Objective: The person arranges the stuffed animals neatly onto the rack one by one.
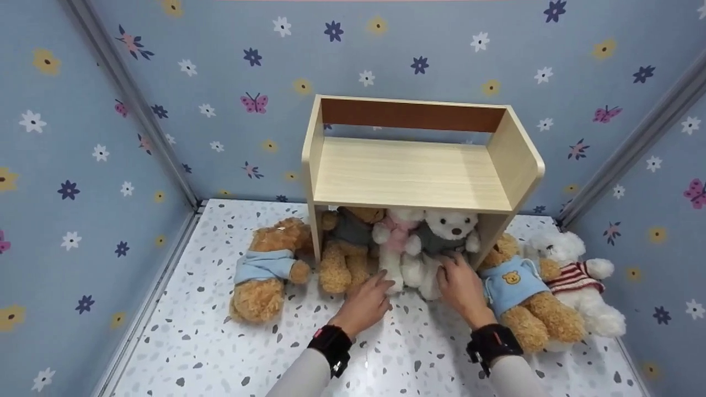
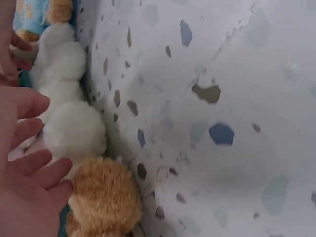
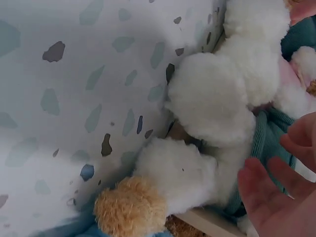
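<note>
Three plush toys sit side by side in the lower opening of a wooden shelf (image 1: 413,173). They are a brown teddy bear (image 1: 345,248) in a dark top, a white plush toy (image 1: 394,237) in pink and a white teddy bear (image 1: 449,226) in a dark green top. My left hand (image 1: 364,303) reaches to the pink-dressed toy's legs, with loosely bent fingers beside the brown bear's foot (image 2: 106,197). At the white bear's lower body is my right hand (image 1: 462,284), its relaxed fingers by the green top (image 3: 271,140).
Left of the shelf, a brown bear (image 1: 267,270) in light blue leans against its side. On the right lie another brown bear (image 1: 524,292) in a blue hoodie and a white bear (image 1: 584,281) in red stripes. Flowered walls (image 1: 220,99) enclose the speckled floor (image 1: 209,331).
</note>
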Demonstrator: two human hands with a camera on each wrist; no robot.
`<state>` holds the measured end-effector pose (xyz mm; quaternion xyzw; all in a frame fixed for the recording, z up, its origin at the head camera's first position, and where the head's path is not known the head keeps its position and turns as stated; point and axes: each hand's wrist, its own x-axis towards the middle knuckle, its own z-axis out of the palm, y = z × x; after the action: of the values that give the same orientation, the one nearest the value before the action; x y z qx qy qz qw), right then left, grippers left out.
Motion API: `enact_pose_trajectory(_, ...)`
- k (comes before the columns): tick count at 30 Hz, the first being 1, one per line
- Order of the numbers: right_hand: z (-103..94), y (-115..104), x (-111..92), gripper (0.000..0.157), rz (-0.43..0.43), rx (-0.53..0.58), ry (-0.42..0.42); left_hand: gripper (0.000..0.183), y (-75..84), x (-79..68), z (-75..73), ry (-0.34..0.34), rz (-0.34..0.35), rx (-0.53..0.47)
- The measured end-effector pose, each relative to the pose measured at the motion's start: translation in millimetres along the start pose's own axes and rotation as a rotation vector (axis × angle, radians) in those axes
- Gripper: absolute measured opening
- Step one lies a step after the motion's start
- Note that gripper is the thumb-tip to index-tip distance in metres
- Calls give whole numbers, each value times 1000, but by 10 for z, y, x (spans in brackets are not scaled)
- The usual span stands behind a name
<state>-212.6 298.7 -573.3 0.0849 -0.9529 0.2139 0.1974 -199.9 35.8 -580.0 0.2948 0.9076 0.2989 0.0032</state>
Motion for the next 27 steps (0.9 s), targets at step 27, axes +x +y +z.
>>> enact_pose_trajectory(27, -203, 211, -212, 26, -178, 24, 177, 48, -1146, -869, -935, 575, -265, 212)
